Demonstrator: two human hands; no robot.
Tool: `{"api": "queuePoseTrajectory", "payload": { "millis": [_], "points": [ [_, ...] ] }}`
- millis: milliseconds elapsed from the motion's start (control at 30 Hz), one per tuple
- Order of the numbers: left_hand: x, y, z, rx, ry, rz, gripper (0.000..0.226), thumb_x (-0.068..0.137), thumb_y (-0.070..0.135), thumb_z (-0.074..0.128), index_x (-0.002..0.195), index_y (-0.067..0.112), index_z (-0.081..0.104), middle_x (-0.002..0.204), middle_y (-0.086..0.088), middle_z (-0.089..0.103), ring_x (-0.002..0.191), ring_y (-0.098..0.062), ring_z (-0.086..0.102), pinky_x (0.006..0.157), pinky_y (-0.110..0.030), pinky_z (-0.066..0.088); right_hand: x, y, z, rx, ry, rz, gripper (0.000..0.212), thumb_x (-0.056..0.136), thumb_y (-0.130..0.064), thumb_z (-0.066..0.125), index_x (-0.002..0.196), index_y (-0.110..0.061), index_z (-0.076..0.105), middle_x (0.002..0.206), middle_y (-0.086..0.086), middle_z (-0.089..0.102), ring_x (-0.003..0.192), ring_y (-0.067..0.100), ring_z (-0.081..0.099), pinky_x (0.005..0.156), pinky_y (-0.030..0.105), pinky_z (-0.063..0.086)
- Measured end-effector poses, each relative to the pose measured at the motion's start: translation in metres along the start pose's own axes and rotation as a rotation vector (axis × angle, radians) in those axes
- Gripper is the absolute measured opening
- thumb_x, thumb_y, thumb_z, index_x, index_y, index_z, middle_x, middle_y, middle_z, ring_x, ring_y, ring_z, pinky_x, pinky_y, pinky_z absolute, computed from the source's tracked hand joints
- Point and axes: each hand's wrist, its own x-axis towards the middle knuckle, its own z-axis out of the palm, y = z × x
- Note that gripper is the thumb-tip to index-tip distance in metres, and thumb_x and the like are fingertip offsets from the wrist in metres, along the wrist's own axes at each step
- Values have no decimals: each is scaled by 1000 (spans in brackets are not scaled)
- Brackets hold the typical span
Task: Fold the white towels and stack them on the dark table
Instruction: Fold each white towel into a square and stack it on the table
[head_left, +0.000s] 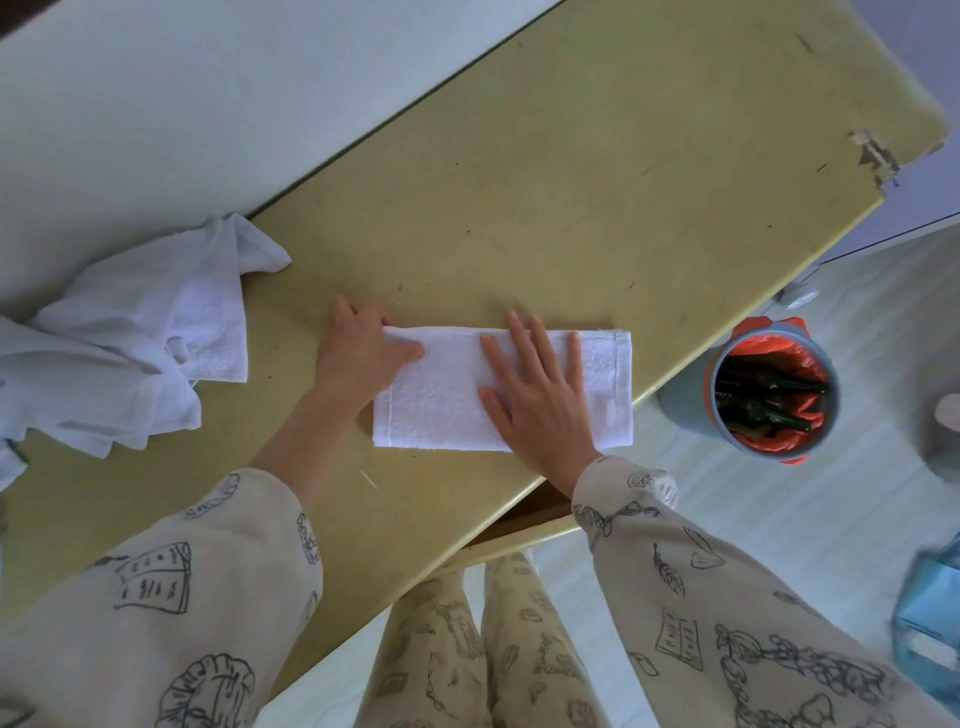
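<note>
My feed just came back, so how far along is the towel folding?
Done: no finished stack is in view. In hand: one towel lies folded into a long strip on the table; the left hand grips its end and the right hand presses it flat. Left: the crumpled pile of towels beside it is unfolded.

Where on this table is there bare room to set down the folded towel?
Bare tabletop runs beyond the folded towel, from the wall edge to the chipped corner. Another patch lies between the left hand and the towel pile. The left end is crowded; the right hand presses the towel flat.
</note>
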Motion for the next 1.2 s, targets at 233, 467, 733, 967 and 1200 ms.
{"api": "queuePoseTrajectory", "payload": {
  "millis": [233,467,733,967,1200],
  "points": [
    [-10,-4,-4,-271,-8,-78,28,85,23,65,101,10,47,85,5,52,81,-16,51,63,-22,39,3,0,6,-49,-27,11,54,95,-49,25,144,-27,31,153,9,27,141,30,25,112,56,10],
    [-23,-21,-7,-440,-117,-183,19,89,21,58,101,6,60,91,-5,60,82,-20,57,59,-24,42,20,-9,6,-46,-34,-11,55,94,-50,24,145,-27,27,153,9,25,141,32,24,110,60,13],
    [-20,-29,-18,-271,155,-13,24,95,30,46,94,7,44,73,2,45,70,-20,46,56,-31,37,26,4,-8,24,64,-7,52,97,-43,26,144,-21,29,153,12,24,141,32,21,114,53,10],
    [-28,-33,-18,-282,205,66,25,95,34,46,99,8,48,70,-2,44,60,-16,45,41,-30,46,19,23,1,-42,-30,44,56,96,-47,21,146,-22,25,153,12,24,142,31,20,113,51,11],
    [-43,2,-29,-206,330,115,31,96,34,44,115,11,50,75,0,55,74,-24,55,65,-39,47,18,26,-10,106,-44,13,54,100,-39,7,145,-17,26,152,13,26,142,28,22,114,50,11]
  ]
}}
